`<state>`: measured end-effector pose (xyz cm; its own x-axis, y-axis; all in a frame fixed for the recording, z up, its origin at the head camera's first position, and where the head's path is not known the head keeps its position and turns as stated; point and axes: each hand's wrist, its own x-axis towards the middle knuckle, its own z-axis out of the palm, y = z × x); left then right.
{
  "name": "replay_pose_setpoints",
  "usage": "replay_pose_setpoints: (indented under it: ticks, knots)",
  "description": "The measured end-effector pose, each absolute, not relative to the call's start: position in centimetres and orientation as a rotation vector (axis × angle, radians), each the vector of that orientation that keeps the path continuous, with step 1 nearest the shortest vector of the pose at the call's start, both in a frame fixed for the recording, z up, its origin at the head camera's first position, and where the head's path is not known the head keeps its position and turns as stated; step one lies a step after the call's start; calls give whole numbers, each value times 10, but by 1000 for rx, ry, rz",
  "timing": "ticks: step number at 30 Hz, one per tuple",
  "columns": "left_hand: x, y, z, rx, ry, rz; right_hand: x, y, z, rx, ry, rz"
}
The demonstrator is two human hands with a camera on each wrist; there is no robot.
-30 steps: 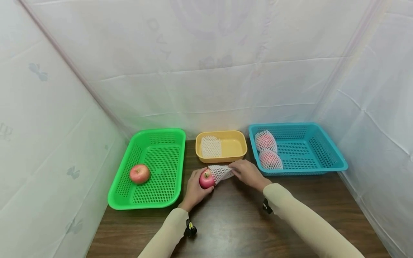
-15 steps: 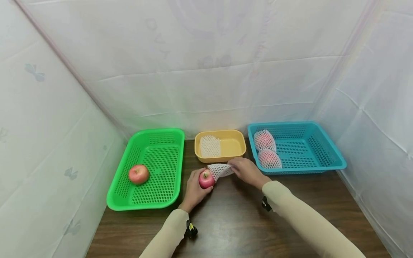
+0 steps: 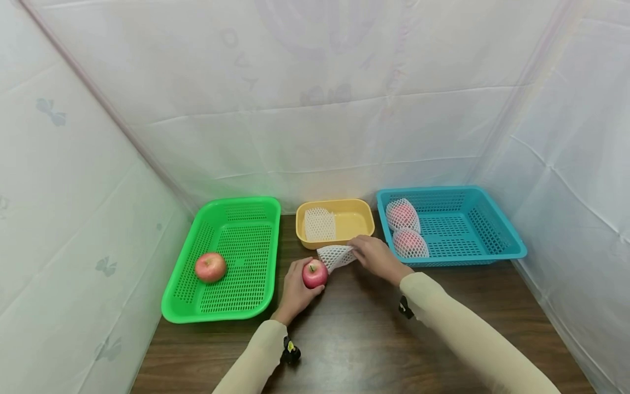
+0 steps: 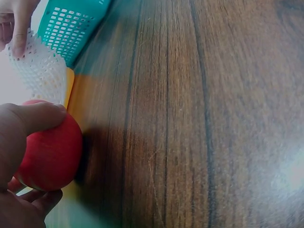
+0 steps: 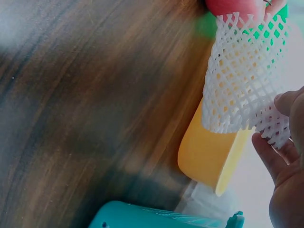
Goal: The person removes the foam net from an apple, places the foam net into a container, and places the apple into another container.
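My left hand (image 3: 295,290) grips a red apple (image 3: 315,273) from its left side, thumb and fingers curled round it; the left wrist view shows the same apple (image 4: 52,152) close up. Between thumb and fingers, my right hand (image 3: 376,257) pinches the far end of a white foam net sleeve (image 3: 334,256). In the right wrist view the net sleeve (image 5: 242,80) hangs slack and see-through, its toothed mouth right at the apple's side. The net's mouth faces the apple, and the apple's skin is bare toward it.
A green basket (image 3: 273,262) on the left holds one bare apple (image 3: 210,267). Behind the hands stands a yellow tray (image 3: 356,221) with white foam nets (image 3: 320,224) in it. At right, a blue basket (image 3: 497,230) holds two net-covered apples (image 3: 410,243). White curtains surround the brown table (image 3: 364,339).
The net, which overlapped the apple's right side, has drawn slightly up and away from it, with the right hand moving a little back. The left hand keeps its hold on the apple.
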<state>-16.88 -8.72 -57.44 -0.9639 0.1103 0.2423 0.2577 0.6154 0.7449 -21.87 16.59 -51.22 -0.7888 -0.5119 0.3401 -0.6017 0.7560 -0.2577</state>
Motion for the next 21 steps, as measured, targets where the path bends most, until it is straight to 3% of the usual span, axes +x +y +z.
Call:
replay_pose_setpoints:
  ticks: [21]
  knots:
    - [-169, -88, -576, -372, -2628, -1225, -224, 159, -489, 860, -2759, 575]
